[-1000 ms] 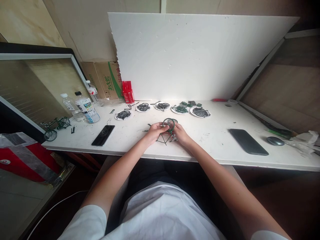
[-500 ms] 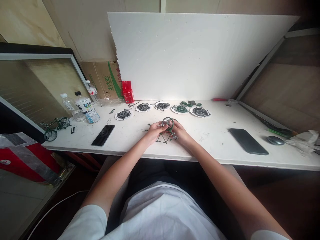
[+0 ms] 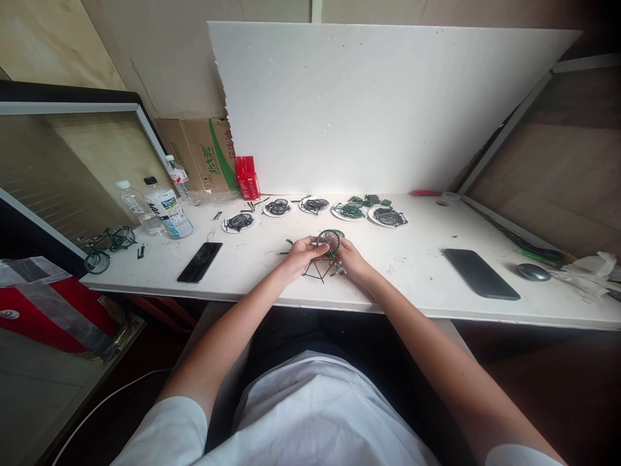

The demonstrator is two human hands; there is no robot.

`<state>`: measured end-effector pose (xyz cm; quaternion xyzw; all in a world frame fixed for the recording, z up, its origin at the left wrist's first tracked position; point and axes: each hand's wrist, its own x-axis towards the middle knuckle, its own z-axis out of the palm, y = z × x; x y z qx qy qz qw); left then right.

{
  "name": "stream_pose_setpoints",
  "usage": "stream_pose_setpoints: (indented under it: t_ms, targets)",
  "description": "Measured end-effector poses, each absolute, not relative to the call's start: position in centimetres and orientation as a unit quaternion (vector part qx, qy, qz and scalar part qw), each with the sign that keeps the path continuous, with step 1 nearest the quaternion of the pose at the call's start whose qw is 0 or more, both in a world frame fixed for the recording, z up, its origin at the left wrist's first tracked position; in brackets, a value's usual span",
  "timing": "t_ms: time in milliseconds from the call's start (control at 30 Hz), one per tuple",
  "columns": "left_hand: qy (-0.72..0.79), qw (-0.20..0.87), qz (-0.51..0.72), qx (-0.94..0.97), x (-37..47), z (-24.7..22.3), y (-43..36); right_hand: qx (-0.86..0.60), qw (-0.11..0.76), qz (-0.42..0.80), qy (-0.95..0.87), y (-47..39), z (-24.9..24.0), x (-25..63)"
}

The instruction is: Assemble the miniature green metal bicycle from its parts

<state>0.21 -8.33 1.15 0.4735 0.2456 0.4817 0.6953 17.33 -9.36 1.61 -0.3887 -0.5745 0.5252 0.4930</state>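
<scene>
Both hands, left point(image 3: 301, 256) and right point(image 3: 352, 260), pinch a small bicycle point(image 3: 328, 242) above the bench's point(image 3: 398, 285) near edge, fingers partly hiding it. Along the far edge, plates point(image 3: 239, 223) hold dark and green parts point(image 3: 385, 217).

Small green spoked wheel point(image 3: 328, 242), raised above tabletop; dark thin-barred frame point(image 3: 316, 270) just below, angular, near table edge.

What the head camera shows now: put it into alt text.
A left hand and right hand hold a green model bicycle over a white table. Beyond them lie five plates of small parts; bottles and another model bicycle are at left.
</scene>
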Motion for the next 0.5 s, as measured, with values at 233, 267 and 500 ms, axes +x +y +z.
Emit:
stream_pose_setpoints:
  t_ms: [233, 267, 500]
  targets:
    - [0.265, 0.685, 0.477, 0.482, 0.28, 0.83, -8.12, -0.407, 0.484, 0.516, -0.577, -9.44, 1.4, 17.59]
    - [0.263, 0.686, 0.478, 0.482, 0.28, 0.82, -8.1, -0.411, 0.484, 0.518, -0.573, -9.51, 1.46, 17.55]
    - [0.252, 0.684, 0.492, 0.476, 0.22, 1.13, -8.18, -0.364, 0.495, 0.574, -0.541, -10.04, 2.26, 17.02]
